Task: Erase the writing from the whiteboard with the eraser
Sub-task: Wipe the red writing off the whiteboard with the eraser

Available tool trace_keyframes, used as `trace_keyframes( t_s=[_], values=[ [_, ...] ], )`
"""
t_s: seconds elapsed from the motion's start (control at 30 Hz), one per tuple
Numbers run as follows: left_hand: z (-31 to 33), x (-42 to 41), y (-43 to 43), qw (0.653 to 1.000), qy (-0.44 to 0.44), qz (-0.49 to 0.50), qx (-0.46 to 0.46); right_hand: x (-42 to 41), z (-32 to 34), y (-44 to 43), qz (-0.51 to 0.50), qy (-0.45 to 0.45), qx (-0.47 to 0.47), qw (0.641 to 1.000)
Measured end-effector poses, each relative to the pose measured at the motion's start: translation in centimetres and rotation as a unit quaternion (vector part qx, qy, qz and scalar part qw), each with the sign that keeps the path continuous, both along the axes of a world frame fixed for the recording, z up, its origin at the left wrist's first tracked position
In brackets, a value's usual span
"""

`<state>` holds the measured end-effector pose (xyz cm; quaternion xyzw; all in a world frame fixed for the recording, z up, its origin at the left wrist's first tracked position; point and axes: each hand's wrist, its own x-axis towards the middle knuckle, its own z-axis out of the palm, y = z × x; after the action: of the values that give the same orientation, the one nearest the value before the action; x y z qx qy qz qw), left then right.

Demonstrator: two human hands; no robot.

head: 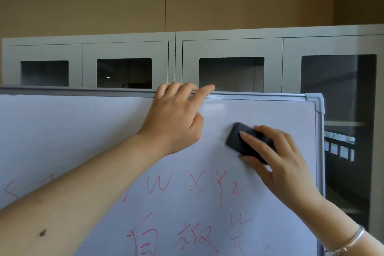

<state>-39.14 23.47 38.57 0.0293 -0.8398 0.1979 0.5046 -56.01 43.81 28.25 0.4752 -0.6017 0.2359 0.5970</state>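
Red writing (158,185) is shown across the lower board (62,131). The board's top edge is held by the left hand (176,118), its grip curled over it. At upper right, the eraser (239,141) is pressed to the board, pinched in the grip of the right hand (288,164).

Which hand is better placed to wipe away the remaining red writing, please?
The right hand: it holds the eraser against the whiteboard, just above the red writing. The left hand grips its top edge.
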Motion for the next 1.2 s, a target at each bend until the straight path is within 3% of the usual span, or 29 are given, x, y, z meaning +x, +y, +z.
trace_keyframes(
  t_s=[0.2,0.4,0.47,0.67,0.83,1.03,1.13,1.2],
  values=[
    [0.0,0.0,-0.1,1.000,0.000,-0.001,-0.001,-0.6,0.3,1.1,-0.004,-0.120,-0.089,0.989],
    [-0.1,0.0,-0.3,1.000,0.010,0.005,-0.011,0.4,-1.4,0.4,-0.020,-0.047,-0.018,0.999],
    [-0.1,0.0,-0.2,1.000,0.007,0.005,-0.011,0.3,-1.4,0.6,-0.021,-0.052,-0.033,0.998],
    [0.0,0.2,-0.2,1.000,-0.003,0.000,-0.004,-0.9,0.0,2.1,0.003,-0.213,-0.173,0.962],
    [0.1,0.7,-0.2,1.000,-0.018,-0.016,0.001,0.1,0.0,2.0,0.016,-0.192,-0.175,0.966],
    [0.5,1.3,-0.8,0.999,-0.038,-0.025,0.007,1.9,-4.3,-1.7,0.000,-0.021,0.022,1.000],
    [0.5,1.4,-0.6,0.999,-0.047,-0.019,0.010,1.2,-4.6,-0.4,0.001,-0.117,-0.080,0.990],
    [0.5,1.3,-0.3,0.999,-0.044,-0.021,0.018,1.5,-5.2,-0.5,-0.020,-0.141,-0.086,0.986]
  ],
)
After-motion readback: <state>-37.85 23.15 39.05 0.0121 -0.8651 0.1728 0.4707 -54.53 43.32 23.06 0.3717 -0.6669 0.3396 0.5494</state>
